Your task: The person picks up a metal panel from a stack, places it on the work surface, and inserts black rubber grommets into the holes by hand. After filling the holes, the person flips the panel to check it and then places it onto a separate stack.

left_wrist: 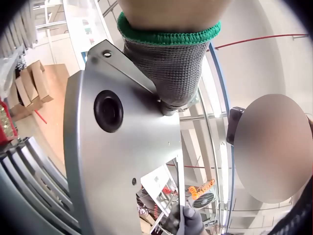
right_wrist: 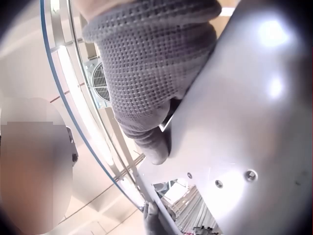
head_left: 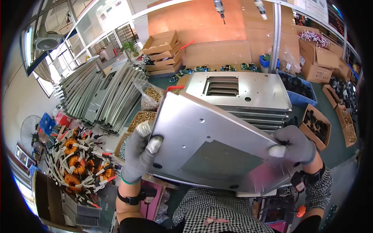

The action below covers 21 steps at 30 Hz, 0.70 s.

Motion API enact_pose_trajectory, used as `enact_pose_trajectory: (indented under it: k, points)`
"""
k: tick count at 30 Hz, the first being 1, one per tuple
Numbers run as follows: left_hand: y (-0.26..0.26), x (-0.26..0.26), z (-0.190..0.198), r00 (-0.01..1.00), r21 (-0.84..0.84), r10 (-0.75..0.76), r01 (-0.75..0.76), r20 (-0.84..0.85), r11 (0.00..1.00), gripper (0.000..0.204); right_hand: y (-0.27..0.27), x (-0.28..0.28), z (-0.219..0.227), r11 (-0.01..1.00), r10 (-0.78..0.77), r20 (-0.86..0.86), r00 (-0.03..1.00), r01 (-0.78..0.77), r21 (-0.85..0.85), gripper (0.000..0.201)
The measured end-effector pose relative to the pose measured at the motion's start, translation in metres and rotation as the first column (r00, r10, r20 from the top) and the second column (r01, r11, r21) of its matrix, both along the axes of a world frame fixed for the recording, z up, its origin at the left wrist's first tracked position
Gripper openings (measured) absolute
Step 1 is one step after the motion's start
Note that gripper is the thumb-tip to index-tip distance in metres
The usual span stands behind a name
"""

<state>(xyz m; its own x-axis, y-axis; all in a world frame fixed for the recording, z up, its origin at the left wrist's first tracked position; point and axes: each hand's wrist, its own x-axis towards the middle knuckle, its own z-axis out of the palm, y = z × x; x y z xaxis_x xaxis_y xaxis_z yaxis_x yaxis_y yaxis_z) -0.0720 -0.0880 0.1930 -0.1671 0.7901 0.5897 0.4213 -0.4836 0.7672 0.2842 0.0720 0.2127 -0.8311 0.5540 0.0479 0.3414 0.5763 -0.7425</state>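
A person in grey knitted gloves is holding a large flat silver sheet-metal panel [head_left: 210, 143] tilted up in front of the chest, above the near edge of the green tabletop [head_left: 330, 151]. The left hand [head_left: 140, 153] is gripping the panel's left edge, thumb lying over the upper face and the other fingers curled behind it. The right hand [head_left: 293, 145] is clamping the panel's right edge in the same way, thumb tip pressing on the metal. The two hands are well apart, one at each side of the panel.

In the left wrist view the left hand [left_wrist: 168, 63] is showing its green cuff, and its fingers are wrapping round the edge of the panel [left_wrist: 127, 161] beside a round black rubber foot [left_wrist: 108, 110]. In the right wrist view the right hand [right_wrist: 146, 73] is pinching the edge of the shiny panel [right_wrist: 244, 112], which is showing a few small holes.

Behind the held panel, a stack of similar silver metal panels with a louvred vent [head_left: 241, 93] is lying flat on the tabletop. To the left, long grey metal strips [head_left: 105, 93] are fanning out, and a heap of orange-wound toroid coils with white leads [head_left: 79, 161] is lying nearer the person. Open brown cardboard boxes [head_left: 163, 50] are stacking up at the back, and a blue plastic bin of dark parts [head_left: 297, 89] is sitting to the right.
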Motion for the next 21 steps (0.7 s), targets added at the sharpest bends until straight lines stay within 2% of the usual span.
enact_pose_trajectory:
  k: [1,3,4,5,7,8,9,10,11,12,13,14,15,17,18,20,21]
  points:
    - [0.004,-0.007,0.013,0.999,0.031,-0.031,0.032,-0.035,0.999,0.042,-0.01,-0.002,0.004,0.999,-0.055,-0.048,0.997,0.055,0.001,0.047]
    - [0.017,-0.018,0.038,0.976,0.178,0.09,-0.054,-0.196,0.983,0.048,-0.025,-0.007,0.006,0.985,-0.174,-0.197,0.965,0.171,-0.034,0.048]
    - [0.02,-0.019,0.049,0.934,0.298,0.241,-0.159,-0.264,0.941,0.053,-0.031,-0.009,0.004,0.971,-0.24,-0.293,0.925,0.23,-0.07,0.048]
    - [0.02,-0.027,0.054,0.839,0.436,0.407,-0.233,-0.362,0.869,0.058,-0.038,-0.012,0.003,0.951,-0.308,-0.383,0.871,0.287,-0.112,0.048]
    - [0.013,-0.031,0.042,0.915,0.44,0.394,-0.318,-0.09,0.84,0.061,-0.053,-0.024,0.008,0.908,-0.416,-0.559,0.717,0.362,-0.212,0.05]
    - [0.012,-0.03,0.028,0.91,0.402,0.414,-0.38,0.005,0.833,0.069,-0.059,-0.03,0.01,0.88,-0.464,-0.621,0.632,0.411,-0.239,0.052]
    - [0.008,-0.031,0.008,0.95,0.345,0.293,-0.312,0.106,0.885,0.057,-0.065,-0.036,0.013,0.847,-0.504,-0.677,0.536,0.461,-0.265,0.054]
    - [0.008,-0.038,-0.019,0.916,0.258,0.394,-0.4,0.078,0.879,0.061,-0.07,-0.046,0.017,0.82,-0.513,-0.73,0.451,0.509,-0.261,0.049]
    - [0.002,-0.036,-0.041,0.945,0.073,0.271,-0.288,0.182,0.955,0.063,-0.073,-0.052,0.019,0.8,-0.538,-0.747,0.39,0.517,-0.305,0.046]
    - [0.005,-0.039,-0.084,0.848,-0.057,0.106,-0.09,0.519,0.994,0.069,-0.075,-0.056,0.018,0.773,-0.566,-0.758,0.325,0.528,-0.351,0.043]
    - [0.003,-0.028,-0.107,0.753,-0.058,0.0,0.052,0.658,0.997,0.068,-0.076,-0.06,0.014,0.746,-0.588,-0.767,0.257,0.538,-0.392,0.04]
    - [0.003,-0.013,-0.128,0.624,-0.039,-0.09,0.191,0.776,0.981,0.068,-0.078,-0.067,0.009,0.723,-0.629,-0.759,0.166,0.484,-0.493,0.035]
    - [0.003,0.004,-0.147,0.466,-0.004,-0.154,0.319,0.871,0.948,0.068,-0.078,-0.072,0.006,0.739,-0.616,-0.77,0.166,0.461,-0.492,0.037]
    - [0.004,0.032,-0.165,0.097,0.113,-0.19,0.519,0.977,0.848,0.068,-0.081,-0.09,-0.002,0.712,-0.644,-0.762,0.069,0.419,-0.564,0.039]
    - [0.003,0.042,-0.161,0.163,0.024,-0.127,0.521,0.978,0.853,0.069,-0.082,-0.095,-0.01,0.705,-0.653,-0.756,0.053,0.406,-0.581,0.04]
    - [0.001,0.063,-0.13,0.294,-0.147,-0.009,0.503,0.956,0.852,0.07,-0.086,-0.105,-0.026,0.705,-0.656,-0.753,0.042,0.391,-0.592,0.044]
    - [0.006,0.06,-0.123,0.421,-0.163,-0.049,0.451,0.906,0.877,0.075,-0.087,-0.103,-0.032,0.717,-0.656,-0.748,0.104,0.397,-0.573,0.051]
